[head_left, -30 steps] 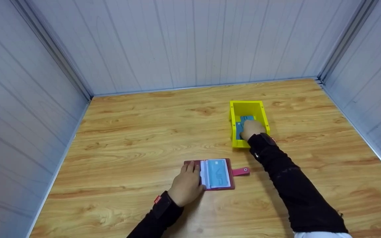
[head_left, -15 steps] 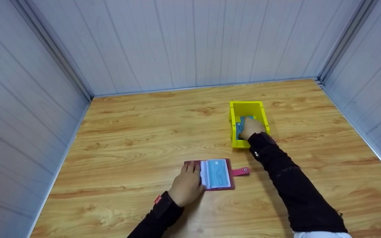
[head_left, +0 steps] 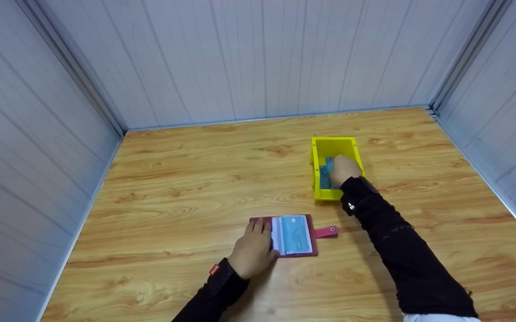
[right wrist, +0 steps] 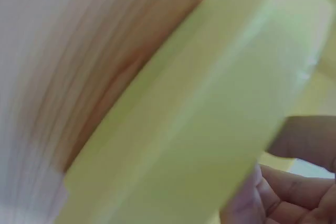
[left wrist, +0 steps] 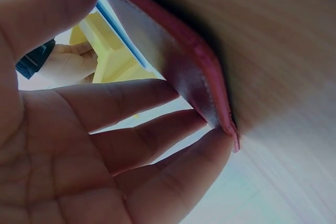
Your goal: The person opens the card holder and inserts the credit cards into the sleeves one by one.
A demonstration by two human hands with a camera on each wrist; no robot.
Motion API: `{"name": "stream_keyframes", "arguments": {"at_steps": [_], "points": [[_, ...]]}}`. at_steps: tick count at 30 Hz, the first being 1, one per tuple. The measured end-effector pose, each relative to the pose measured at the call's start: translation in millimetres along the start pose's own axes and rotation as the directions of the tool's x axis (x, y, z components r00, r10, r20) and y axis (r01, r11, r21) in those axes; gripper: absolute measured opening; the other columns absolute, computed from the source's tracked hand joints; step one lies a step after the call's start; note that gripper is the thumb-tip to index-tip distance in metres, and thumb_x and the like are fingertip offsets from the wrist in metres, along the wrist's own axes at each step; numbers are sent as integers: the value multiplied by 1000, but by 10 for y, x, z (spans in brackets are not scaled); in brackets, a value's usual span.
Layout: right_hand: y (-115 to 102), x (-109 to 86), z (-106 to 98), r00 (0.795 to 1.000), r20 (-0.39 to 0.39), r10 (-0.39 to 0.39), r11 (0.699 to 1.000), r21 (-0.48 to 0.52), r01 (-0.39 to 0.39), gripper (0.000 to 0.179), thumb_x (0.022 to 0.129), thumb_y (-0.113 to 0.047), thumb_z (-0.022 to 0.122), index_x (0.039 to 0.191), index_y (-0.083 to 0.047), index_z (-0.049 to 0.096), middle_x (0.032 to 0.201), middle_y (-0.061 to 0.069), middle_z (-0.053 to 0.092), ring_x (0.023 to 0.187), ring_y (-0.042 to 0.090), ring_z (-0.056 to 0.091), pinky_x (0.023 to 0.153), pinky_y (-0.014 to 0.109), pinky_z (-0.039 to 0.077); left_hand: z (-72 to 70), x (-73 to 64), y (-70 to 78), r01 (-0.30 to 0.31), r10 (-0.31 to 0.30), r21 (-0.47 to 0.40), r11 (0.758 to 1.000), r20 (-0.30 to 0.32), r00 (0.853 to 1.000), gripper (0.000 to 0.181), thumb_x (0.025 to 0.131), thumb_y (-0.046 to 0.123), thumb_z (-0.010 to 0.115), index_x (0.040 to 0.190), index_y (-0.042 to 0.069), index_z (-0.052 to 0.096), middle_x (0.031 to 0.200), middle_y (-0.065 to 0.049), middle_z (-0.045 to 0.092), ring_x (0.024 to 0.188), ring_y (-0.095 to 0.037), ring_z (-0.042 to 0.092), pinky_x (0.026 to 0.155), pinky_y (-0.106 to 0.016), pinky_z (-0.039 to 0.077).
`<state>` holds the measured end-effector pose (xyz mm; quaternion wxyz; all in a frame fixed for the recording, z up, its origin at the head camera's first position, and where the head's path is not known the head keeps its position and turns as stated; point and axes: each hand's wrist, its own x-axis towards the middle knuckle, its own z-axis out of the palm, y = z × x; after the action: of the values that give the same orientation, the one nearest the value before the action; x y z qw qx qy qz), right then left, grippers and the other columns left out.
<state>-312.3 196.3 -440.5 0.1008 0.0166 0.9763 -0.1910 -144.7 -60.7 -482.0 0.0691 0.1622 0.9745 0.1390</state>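
Observation:
A red card holder (head_left: 314, 243) lies spread on the table, a pale blue card marked VIP (head_left: 296, 235) in its clear sleeve. My left hand (head_left: 252, 251) rests on its left cover. In the left wrist view, extended fingers (left wrist: 134, 100) touch the inner side of that cover, and the thumb reaches its other edge. My right hand (head_left: 345, 171) is down inside a yellow bin (head_left: 327, 194), over blue-grey cards (head_left: 325, 180). Curled fingers (right wrist: 294, 192) show past the bin's wall in the right wrist view; I cannot tell whether they hold a card.
The wood-grain table (head_left: 186, 179) is enclosed by white panel walls (head_left: 240, 58) at the back and both sides. A pink snap strap (head_left: 327, 231) sticks out from the card holder's right edge, in front of the bin.
My right hand has shifted slightly to the right and farther back within the bin, and its wrist has turned a little. The left hand and the card holder stay put.

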Motion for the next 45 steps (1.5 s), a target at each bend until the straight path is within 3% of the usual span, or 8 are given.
{"name": "stream_keyframes", "arguments": {"at_steps": [5, 9, 12, 21, 24, 31, 37, 45], "points": [[48, -83, -122, 1000, 0, -15, 991, 134, 14, 45, 89, -5, 50, 132, 9, 54, 132, 24, 59, 105, 32, 58, 93, 43, 50, -5, 0, 4, 5, -5, 0, 1000, 11, 1000, 68, 87, 31, 72, 137, -8, 50, 146, -29, 44, 135, -46, 42, 104, -51, 46], [66, -160, -219, 999, -38, -26, 978, 206, 34, 46, 90, -9, 51, 133, 8, 54, 96, 17, 67, 78, 22, 60, 69, 33, 51, -7, 2, 6, 5, -5, 7, 1000, 14, 1000, 67, 88, 31, 71, 138, -8, 50, 147, -29, 43, 135, -46, 42, 104, -51, 46], [66, -232, -283, 996, -82, -44, 964, 257, 64, 43, 92, -10, 50, 131, 5, 55, 78, 8, 58, 63, 16, 54, 57, 27, 45, -5, 3, 6, 0, -1, 10, 1000, 9, 1000, 67, 87, 32, 71, 138, -8, 50, 146, -29, 44, 135, -46, 42, 104, -51, 46], [30, -452, -353, 978, -176, -109, 923, 348, 165, 32, 96, -15, 53, 122, 2, 59, 107, 21, 63, 88, 29, 60, 76, 36, 48, 4, -21, -16, -23, 24, 9, 1000, -22, 999, 68, 86, 32, 72, 136, -10, 51, 144, -30, 46, 132, -47, 44, 102, -50, 48], [40, -495, -322, 984, -133, -120, 879, 446, 168, 28, 96, -14, 56, 118, 1, 60, 102, 17, 63, 80, 21, 60, 71, 31, 52, 7, -18, -18, -21, 21, 10, 1000, -20, 1000, 68, 86, 31, 72, 136, -9, 51, 144, -30, 46, 132, -46, 45, 101, -51, 49], [94, -607, -99, 980, 88, -180, 720, 690, 71, 23, 94, -12, 61, 112, 2, 57, 93, 4, 62, 74, 10, 59, 69, 24, 55, 0, 3, -11, -5, 5, 2, 1000, 3, 1000, 67, 87, 30, 71, 137, -9, 50, 146, -29, 44, 134, -46, 43, 102, -51, 48], [169, -668, 180, 956, 164, -242, 672, 739, 44, 15, 92, -10, 63, 103, -2, 57, 84, -2, 64, 73, 9, 59, 68, 25, 54, -7, 23, 7, 11, -12, 19, 1000, 38, 999, 67, 88, 32, 70, 139, -7, 50, 148, -27, 43, 136, -45, 42, 104, -50, 47], [265, -703, 494, 888, 322, -329, 637, 770, -43, 13, 92, -11, 62, 99, -5, 52, 70, -6, 56, 56, 6, 54, 52, 20, 46, 6, 15, 1, 3, -3, 26, 1000, 19, 1000, 67, 88, 33, 71, 138, -7, 50, 146, -28, 44, 134, -44, 44, 104, -50, 47]]}}
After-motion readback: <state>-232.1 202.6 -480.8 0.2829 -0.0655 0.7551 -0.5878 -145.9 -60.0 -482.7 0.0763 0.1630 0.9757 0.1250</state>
